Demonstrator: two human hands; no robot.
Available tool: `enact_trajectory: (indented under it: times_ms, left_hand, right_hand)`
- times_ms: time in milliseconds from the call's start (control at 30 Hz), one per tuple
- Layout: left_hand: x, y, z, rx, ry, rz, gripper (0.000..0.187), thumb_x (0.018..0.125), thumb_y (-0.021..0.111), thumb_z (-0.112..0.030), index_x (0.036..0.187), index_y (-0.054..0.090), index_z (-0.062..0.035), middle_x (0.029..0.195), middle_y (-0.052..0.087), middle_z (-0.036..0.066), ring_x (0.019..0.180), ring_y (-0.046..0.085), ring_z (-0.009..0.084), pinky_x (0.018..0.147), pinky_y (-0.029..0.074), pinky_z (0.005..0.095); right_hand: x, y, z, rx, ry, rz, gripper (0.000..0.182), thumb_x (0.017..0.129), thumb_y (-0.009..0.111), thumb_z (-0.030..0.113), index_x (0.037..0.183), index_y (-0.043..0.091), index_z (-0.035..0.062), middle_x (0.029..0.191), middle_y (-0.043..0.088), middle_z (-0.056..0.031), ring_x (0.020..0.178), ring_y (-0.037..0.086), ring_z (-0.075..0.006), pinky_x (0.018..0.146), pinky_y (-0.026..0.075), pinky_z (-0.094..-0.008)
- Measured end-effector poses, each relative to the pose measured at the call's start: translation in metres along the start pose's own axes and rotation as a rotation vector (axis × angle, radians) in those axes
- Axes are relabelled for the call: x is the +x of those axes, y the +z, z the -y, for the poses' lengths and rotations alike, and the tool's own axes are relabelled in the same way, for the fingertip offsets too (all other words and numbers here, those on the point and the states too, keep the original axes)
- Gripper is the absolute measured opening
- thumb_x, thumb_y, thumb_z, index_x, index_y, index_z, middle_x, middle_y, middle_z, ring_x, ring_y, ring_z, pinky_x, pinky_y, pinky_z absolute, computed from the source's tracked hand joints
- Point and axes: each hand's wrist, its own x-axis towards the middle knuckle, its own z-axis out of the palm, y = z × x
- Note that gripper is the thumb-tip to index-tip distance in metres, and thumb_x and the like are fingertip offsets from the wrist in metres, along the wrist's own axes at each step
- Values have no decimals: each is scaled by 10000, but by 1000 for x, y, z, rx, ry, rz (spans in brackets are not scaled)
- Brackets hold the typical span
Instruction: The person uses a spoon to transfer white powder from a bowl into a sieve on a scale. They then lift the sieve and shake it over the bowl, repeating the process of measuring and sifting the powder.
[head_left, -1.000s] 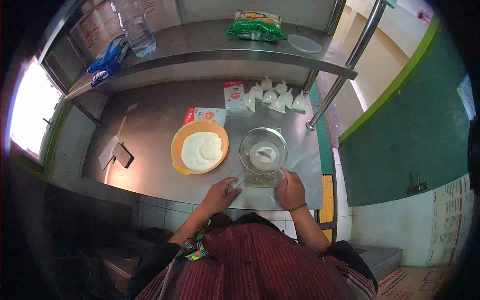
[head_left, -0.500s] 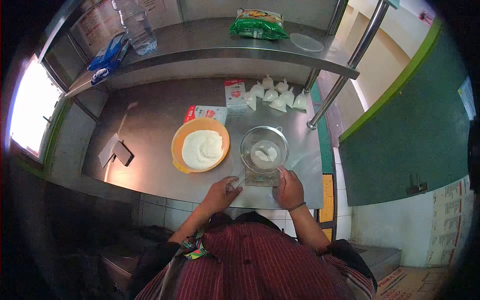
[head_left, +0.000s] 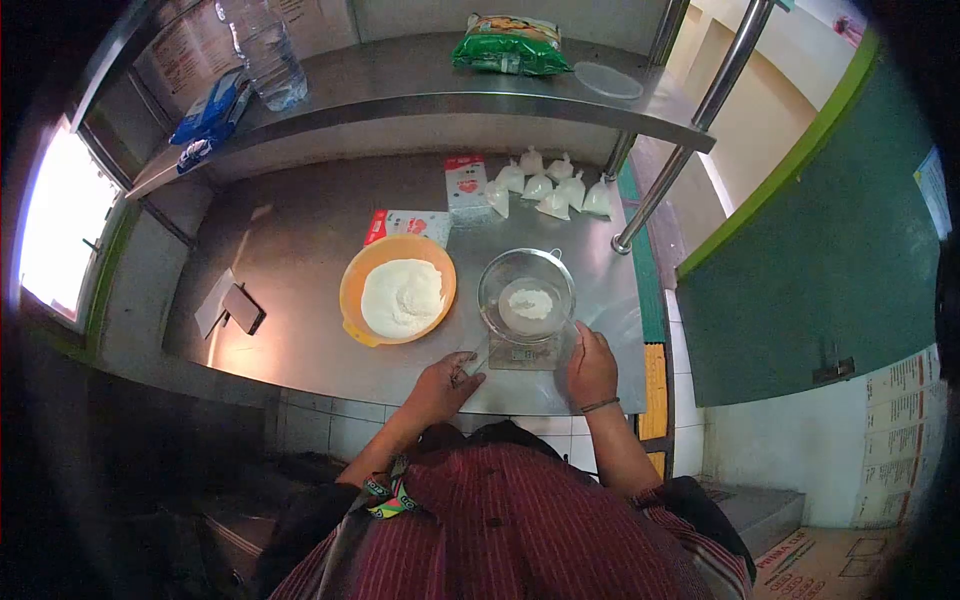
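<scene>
One left hand [head_left: 436, 390]: nearly closed, fingers curled in, pinching the thin handle of the strainer [head_left: 527, 294]; its forearm slants inward.
One right hand [head_left: 594, 368]: partly closed, back upward, just beside the strainer's near right side; whether it grips anything, I cannot tell. A dark wristband [head_left: 600, 404] circles the wrist, and the forearm leans slightly inward.
Strainer: round mesh, right of the bowl, white powder [head_left: 530, 303] showing within its rim; its near side overlaps the scale [head_left: 524, 357] in view.
Scale: near the front edge of the metal desk [head_left: 290, 330], between the hands.
Bowl [head_left: 350, 297]: orange, heaped with white flour-like powder, ahead of the left hand.
Behind: two red-and-white boxes [head_left: 466, 180] and tied bags [head_left: 537, 188] of white powder.
</scene>
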Motion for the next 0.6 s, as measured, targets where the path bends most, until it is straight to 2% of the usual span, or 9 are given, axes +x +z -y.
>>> enact_trajectory:
  times_ms: [233,333,433,500,600]
  left_hand:
    - [0,6,9,-63,49,-33,515,932,738,-295,1334,587,-9,776,695,132,691,677,240,678,539,384]
    - [0,6,7,-17,90,-44,525,934,737,-297,1345,580,-12,776,694,137,689,677,241,676,539,384]
    - [-2,6,3,-74,-13,-7,534,934,737,-296,1352,572,-8,771,691,141,682,672,239,671,536,382]
    - [-2,9,5,-55,72,-49,530,936,735,-293,1340,571,7,754,679,135,664,659,236,656,528,383]
    - [0,9,1,2,38,-36,509,937,735,-280,1316,576,19,759,685,132,667,662,241,655,524,381]
  right_hand:
    - [-9,6,-5,69,-46,103,336,1017,454,163,1266,614,5,1064,668,-249,998,642,-433,872,526,-494]
    - [-2,10,-11,90,-44,1,335,1021,446,165,1262,618,8,1083,674,-255,1007,642,-438,885,521,-499]
    - [3,10,-11,61,-38,-3,336,1026,445,166,1259,618,-3,1091,678,-259,1024,641,-439,901,517,-497]
    - [4,11,-6,90,-16,123,338,1025,446,162,1253,620,-16,1082,682,-264,1026,646,-438,909,517,-490]
    - [7,4,1,160,-73,109,337,1023,452,160,1245,627,-24,1089,684,-268,1025,652,-438,918,518,-488]
